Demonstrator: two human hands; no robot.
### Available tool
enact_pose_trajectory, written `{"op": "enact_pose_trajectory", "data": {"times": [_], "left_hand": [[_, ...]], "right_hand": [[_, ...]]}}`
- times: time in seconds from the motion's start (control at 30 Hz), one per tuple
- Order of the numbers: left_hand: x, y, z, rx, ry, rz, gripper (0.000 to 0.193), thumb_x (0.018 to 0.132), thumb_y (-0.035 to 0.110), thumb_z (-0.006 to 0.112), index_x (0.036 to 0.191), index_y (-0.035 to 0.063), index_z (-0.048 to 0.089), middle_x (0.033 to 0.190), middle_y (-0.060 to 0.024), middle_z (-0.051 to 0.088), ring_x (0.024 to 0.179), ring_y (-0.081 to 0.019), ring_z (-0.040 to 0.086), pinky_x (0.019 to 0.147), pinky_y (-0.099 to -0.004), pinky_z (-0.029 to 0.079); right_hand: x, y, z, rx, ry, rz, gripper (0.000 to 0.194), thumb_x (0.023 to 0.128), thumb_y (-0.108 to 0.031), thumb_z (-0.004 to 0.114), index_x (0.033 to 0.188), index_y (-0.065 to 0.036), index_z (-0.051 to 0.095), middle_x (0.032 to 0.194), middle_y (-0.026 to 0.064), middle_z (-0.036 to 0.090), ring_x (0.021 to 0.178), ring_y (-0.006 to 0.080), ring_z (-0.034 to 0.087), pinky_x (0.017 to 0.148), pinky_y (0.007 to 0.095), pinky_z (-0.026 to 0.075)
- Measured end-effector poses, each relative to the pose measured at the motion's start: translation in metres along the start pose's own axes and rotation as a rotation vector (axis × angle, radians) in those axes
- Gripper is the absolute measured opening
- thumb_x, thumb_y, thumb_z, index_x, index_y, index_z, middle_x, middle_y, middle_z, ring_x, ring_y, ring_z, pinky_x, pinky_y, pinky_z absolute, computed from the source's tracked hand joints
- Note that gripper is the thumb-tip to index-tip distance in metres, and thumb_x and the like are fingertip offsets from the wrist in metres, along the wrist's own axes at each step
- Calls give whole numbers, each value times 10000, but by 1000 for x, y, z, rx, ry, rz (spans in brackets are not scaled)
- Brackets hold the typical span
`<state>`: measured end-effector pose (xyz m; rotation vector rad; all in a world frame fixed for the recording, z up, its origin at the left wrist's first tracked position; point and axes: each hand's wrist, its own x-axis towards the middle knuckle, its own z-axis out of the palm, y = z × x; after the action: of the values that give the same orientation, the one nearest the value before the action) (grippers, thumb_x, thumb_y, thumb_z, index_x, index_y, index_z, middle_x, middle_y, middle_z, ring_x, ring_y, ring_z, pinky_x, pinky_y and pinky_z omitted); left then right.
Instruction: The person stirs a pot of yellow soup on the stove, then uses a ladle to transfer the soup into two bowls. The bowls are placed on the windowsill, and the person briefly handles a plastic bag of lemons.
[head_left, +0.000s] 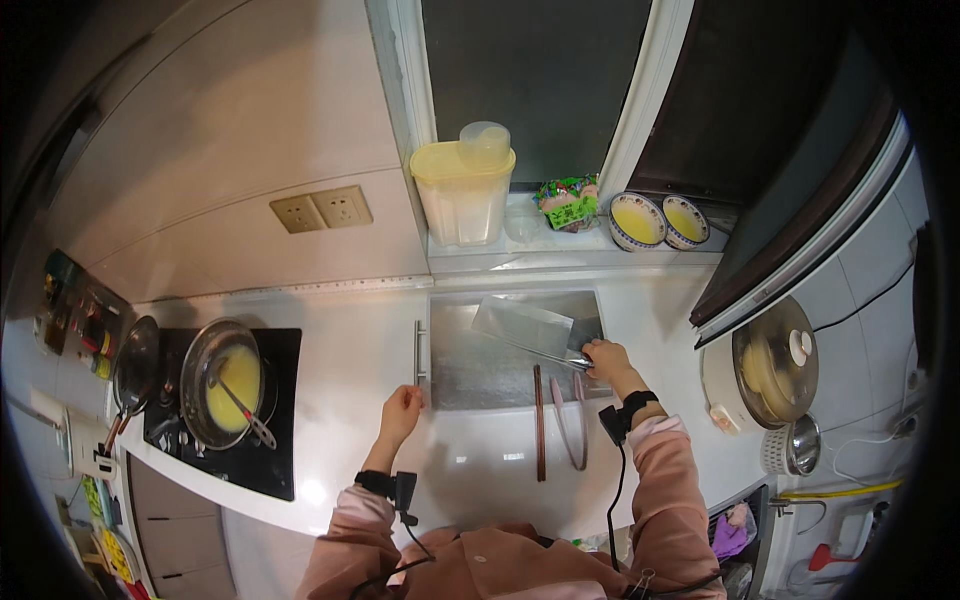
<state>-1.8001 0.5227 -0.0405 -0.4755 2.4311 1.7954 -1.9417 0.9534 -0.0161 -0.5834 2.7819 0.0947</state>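
My right hand (606, 360) is closed on the handle of a metal cleaver (525, 326), whose broad blade lies over the metal board (480, 375) set on the white counter. My left hand (403, 409), fingers curled and seemingly holding nothing, is just left of the board's edge, by its bar handle (417, 352). Below the cleaver, a pair of wooden chopsticks (540, 442) and pink-handled tongs (571, 442) rest partly on the board and partly on the counter. Whether the blade touches the board is unclear.
At left, a pan (187, 397) with yellow liquid and a ladle (240, 405) sits on the black cooktop (277, 465). Two patterned bowls (636, 223) of yellow liquid, a bagged item (568, 206) and a lidded container (461, 199) line the sill. A lidded electric cooker (776, 360) stands right.
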Motion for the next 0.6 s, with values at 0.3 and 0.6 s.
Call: {"op": "enact_pose_trajectory", "data": {"times": [0.3, 0.6], "left_hand": [[11, 5, 8, -40, -1, 43, 192, 953, 183, 522, 1000, 7, 584, 785, -39, 616, 690, -104, 577, 628, -243, 480], [9, 27, -1, 170, 7, 115, 179, 946, 170, 528, 997, 8, 583, 751, -60, 630, 668, -121, 594, 615, -256, 478]], "right_hand": [[71, 5, -14, -92, 184, 49, 263, 725, -181, 683, 988, -163, 671, 1005, 60, 609, 981, 244, 593, 786, 408, 504], [114, 2, -139, 606, 798, 110, 288, 799, -134, 620, 1061, -22, 580, 986, 164, 599, 944, 353, 583, 787, 421, 487]]}}
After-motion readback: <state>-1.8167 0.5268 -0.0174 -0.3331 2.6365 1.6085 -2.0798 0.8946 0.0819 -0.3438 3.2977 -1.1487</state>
